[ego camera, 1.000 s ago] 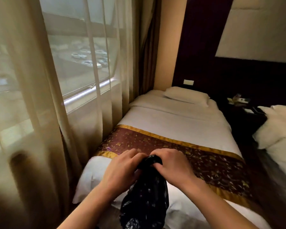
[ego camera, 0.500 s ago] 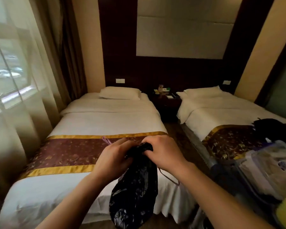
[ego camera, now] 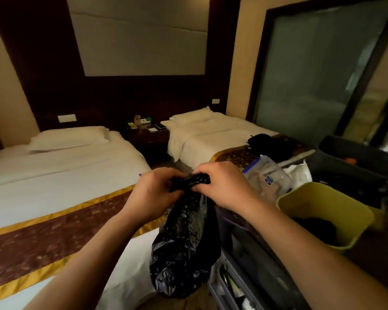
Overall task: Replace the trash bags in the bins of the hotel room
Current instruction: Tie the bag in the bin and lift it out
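Both hands, left hand (ego camera: 154, 195) and right hand (ego camera: 222, 185), pinch the twisted neck of a crinkled, glossy black trash bag (ego camera: 184, 245) hanging full below.

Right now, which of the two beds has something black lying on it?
The right bed, by the glass wall: a black bundle lies on its runner. The left bed has none.

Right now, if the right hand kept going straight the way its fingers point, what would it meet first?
The right hand points leftward across the bunched neck of the black trash bag, which it already grips. Just past that neck is the left hand, so it would likely meet that first, though depth is hard to judge.
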Demonstrator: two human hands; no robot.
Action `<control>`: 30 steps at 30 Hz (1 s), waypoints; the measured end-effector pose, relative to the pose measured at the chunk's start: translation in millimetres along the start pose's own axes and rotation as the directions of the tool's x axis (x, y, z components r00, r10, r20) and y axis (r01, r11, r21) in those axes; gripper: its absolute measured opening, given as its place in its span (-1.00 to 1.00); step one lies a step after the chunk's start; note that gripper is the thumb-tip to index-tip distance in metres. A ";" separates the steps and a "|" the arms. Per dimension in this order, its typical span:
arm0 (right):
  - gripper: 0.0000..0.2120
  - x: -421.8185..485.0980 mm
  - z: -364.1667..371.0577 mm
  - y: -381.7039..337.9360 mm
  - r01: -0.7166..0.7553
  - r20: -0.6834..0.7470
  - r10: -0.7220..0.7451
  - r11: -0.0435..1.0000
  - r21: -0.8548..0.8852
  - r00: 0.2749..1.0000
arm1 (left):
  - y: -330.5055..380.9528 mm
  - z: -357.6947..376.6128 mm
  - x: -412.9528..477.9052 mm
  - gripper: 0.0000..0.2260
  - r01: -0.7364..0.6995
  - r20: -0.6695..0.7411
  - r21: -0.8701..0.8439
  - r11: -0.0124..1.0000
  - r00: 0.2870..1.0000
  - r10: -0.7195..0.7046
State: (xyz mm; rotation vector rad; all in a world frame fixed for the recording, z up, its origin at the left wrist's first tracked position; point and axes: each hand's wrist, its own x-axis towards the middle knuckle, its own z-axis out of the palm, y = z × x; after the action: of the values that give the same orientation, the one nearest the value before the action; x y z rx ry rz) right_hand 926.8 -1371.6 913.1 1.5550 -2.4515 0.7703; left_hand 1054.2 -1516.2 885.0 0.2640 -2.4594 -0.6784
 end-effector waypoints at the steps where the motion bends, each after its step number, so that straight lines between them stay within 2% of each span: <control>1: -0.80 -1.8 -7.6 4.7 -0.026 -0.014 0.026 1.000 -0.010 1.000 | 5.2 2.8 8.1 -0.72 -0.025 0.009 -0.013 1.000 1.000 0.025; 8: -0.84 -3.5 -68.9 41.8 -0.131 -0.154 0.136 0.991 0.037 0.979 | 51.4 21.6 63.2 -0.75 -0.105 -0.023 -0.149 0.983 0.994 0.102; 12: -0.89 2.8 -115.4 65.3 -0.098 -0.264 0.126 0.988 0.116 0.956 | 93.2 26.8 99.6 -0.73 -0.158 -0.103 -0.243 0.957 0.985 0.137; 16: -0.82 6.1 -170.3 92.6 -0.004 -0.385 0.068 0.986 0.166 0.920 | 144.2 35.7 132.6 -0.73 -0.235 -0.187 -0.390 0.890 0.967 0.173; 19: -0.84 2.6 -212.1 116.5 0.090 -0.434 -0.012 0.983 0.160 0.901 | 184.7 44.4 152.6 -0.73 -0.289 -0.228 -0.368 0.884 0.949 0.216; 22: -0.91 -1.3 -245.8 144.2 0.175 -0.439 -0.091 0.972 0.156 0.894 | 222.8 52.7 167.8 -0.77 -0.276 -0.236 -0.350 0.895 0.951 0.201; 27: -0.86 -7.5 -278.7 192.3 0.217 -0.439 -0.131 0.965 0.151 0.889 | 265.8 82.2 186.9 -0.79 -0.243 -0.243 -0.305 0.921 0.955 0.171; 30: -0.90 -6.9 -294.2 213.2 0.214 -0.430 -0.132 0.966 0.147 0.893 | 283.1 97.6 202.0 -0.80 -0.220 -0.249 -0.312 0.924 0.958 0.144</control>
State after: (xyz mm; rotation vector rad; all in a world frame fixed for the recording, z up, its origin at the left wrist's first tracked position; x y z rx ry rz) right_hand 698.5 -1150.9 1089.8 1.4563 -1.9510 1.1921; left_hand 822.3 -1300.8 1059.1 -0.0257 -2.0810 -0.9187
